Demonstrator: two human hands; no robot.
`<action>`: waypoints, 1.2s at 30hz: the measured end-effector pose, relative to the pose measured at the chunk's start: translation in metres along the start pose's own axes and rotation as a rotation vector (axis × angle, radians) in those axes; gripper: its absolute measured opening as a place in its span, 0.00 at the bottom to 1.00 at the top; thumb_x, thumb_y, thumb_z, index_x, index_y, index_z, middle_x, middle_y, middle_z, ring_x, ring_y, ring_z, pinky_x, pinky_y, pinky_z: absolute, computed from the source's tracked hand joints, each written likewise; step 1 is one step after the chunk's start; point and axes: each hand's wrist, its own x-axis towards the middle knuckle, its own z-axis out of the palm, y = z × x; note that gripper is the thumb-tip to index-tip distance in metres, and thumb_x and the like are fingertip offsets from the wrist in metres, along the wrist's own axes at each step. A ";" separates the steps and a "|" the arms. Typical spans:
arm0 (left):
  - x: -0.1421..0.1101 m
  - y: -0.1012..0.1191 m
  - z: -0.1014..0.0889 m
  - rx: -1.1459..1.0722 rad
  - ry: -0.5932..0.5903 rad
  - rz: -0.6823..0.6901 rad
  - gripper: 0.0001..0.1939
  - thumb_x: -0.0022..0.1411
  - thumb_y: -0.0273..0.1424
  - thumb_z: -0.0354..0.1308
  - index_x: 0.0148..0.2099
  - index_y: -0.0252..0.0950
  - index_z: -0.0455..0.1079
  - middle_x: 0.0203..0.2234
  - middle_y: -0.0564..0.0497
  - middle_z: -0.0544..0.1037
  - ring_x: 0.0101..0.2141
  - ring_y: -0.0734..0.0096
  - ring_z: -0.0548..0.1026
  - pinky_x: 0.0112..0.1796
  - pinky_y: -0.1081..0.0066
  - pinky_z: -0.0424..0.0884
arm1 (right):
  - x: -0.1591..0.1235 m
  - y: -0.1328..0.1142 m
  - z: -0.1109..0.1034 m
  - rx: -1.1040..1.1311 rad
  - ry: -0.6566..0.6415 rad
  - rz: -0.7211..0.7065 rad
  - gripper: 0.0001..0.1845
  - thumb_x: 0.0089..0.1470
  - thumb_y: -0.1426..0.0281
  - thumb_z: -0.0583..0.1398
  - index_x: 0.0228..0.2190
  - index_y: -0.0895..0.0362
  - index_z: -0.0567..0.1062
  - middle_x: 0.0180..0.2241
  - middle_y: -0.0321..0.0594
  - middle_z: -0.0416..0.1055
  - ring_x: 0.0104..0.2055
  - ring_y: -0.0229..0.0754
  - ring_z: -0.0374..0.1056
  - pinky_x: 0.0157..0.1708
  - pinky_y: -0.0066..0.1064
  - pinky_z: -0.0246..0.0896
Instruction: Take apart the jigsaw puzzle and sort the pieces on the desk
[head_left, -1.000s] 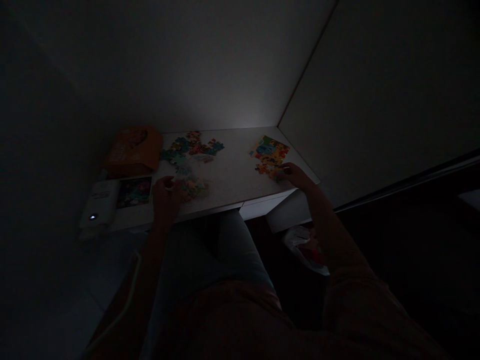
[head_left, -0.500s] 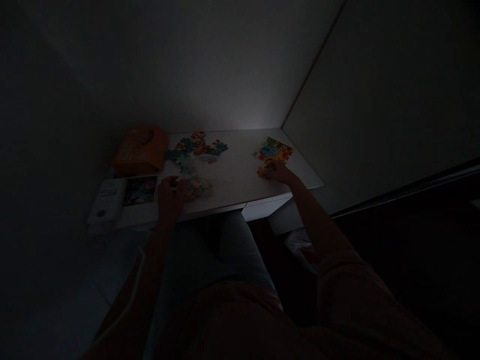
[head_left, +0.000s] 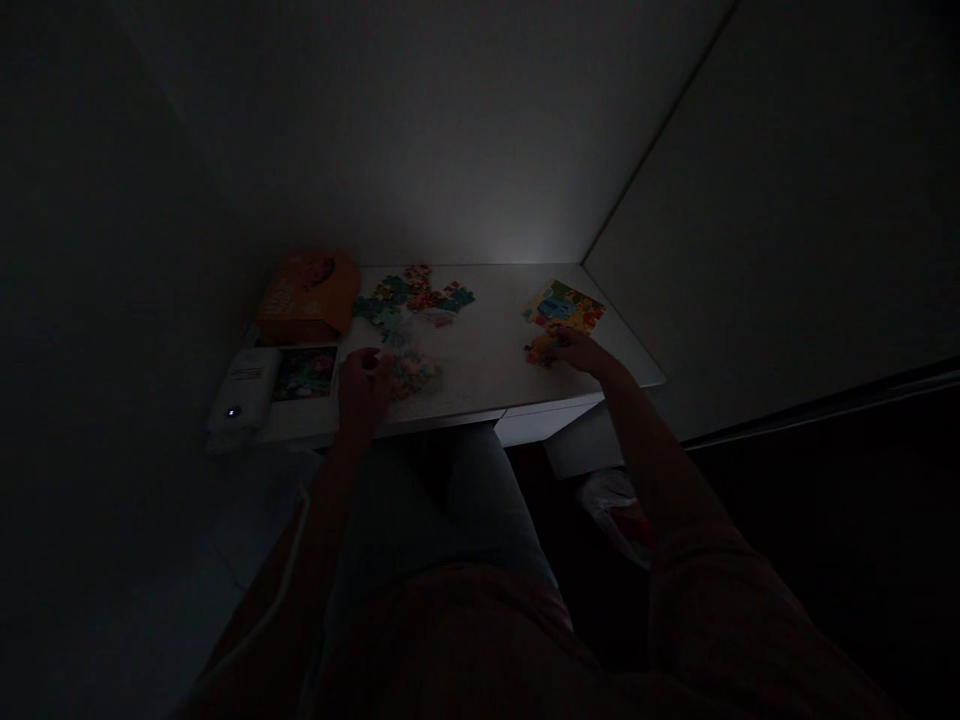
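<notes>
In the dim head view, my left hand (head_left: 365,385) is curled at the left edge of a clear plastic bag (head_left: 414,374) that holds pale jigsaw pieces. Its fingers appear to pinch the bag. Over on the right, my right hand (head_left: 581,352) has closed fingers on yellow-orange jigsaw pieces (head_left: 537,349), low over the white tabletop (head_left: 487,345). Just beyond that hand lies a colourful picture card (head_left: 566,306), partly covered by the fingers. Loose jigsaw pieces (head_left: 420,292), green, red and teal, are heaped toward the back.
An orange box (head_left: 306,300) stands at the back left. In front of it lie a dark picture (head_left: 305,373) and a white device (head_left: 244,392) with a small light. Walls close off the back and right. A plastic bag (head_left: 619,510) sits on the floor below.
The camera view has shifted, so the table's things appear farther right. My right hand stays by the card with the yellow-orange pieces, and my left stays at the bag. A light now shows on the white device.
</notes>
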 end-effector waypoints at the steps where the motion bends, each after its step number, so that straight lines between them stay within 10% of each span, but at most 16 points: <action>1: 0.000 0.000 0.000 0.002 -0.001 0.008 0.27 0.75 0.54 0.60 0.60 0.36 0.74 0.50 0.37 0.79 0.50 0.50 0.78 0.51 0.53 0.77 | 0.001 -0.010 0.000 0.021 -0.007 -0.020 0.28 0.56 0.43 0.77 0.45 0.50 0.84 0.39 0.46 0.86 0.46 0.60 0.81 0.49 0.52 0.82; 11: -0.001 -0.006 0.001 -0.003 -0.027 0.052 0.24 0.77 0.51 0.60 0.62 0.38 0.70 0.58 0.35 0.77 0.61 0.47 0.77 0.65 0.46 0.73 | 0.028 -0.148 0.078 0.049 -0.023 -0.487 0.21 0.65 0.51 0.74 0.51 0.51 0.86 0.49 0.46 0.87 0.46 0.51 0.83 0.52 0.45 0.81; 18: -0.001 -0.006 0.004 0.015 -0.089 0.096 0.30 0.75 0.54 0.61 0.66 0.37 0.70 0.61 0.33 0.77 0.63 0.42 0.77 0.66 0.43 0.73 | 0.033 -0.029 0.023 -0.301 0.269 -0.191 0.25 0.70 0.57 0.68 0.61 0.57 0.82 0.64 0.60 0.82 0.62 0.62 0.81 0.66 0.56 0.76; 22: 0.001 -0.007 0.006 0.037 -0.095 0.109 0.34 0.74 0.57 0.61 0.67 0.35 0.71 0.61 0.30 0.77 0.62 0.39 0.78 0.66 0.40 0.74 | 0.005 0.033 0.002 -0.573 0.216 0.125 0.35 0.74 0.53 0.61 0.73 0.58 0.75 0.77 0.63 0.70 0.77 0.69 0.69 0.73 0.65 0.67; 27: 0.002 -0.007 0.006 0.071 -0.081 0.109 0.34 0.73 0.57 0.61 0.66 0.35 0.71 0.61 0.30 0.77 0.63 0.39 0.77 0.67 0.39 0.73 | -0.021 0.036 0.032 -0.696 0.219 0.162 0.42 0.76 0.43 0.57 0.75 0.59 0.73 0.76 0.67 0.69 0.75 0.76 0.67 0.73 0.69 0.61; 36: 0.003 -0.004 0.003 0.088 -0.080 0.112 0.31 0.73 0.54 0.61 0.65 0.36 0.71 0.60 0.30 0.76 0.64 0.36 0.76 0.67 0.36 0.71 | -0.069 0.015 0.092 -0.555 0.165 -0.240 0.46 0.71 0.34 0.62 0.73 0.53 0.74 0.74 0.63 0.69 0.75 0.72 0.66 0.73 0.66 0.61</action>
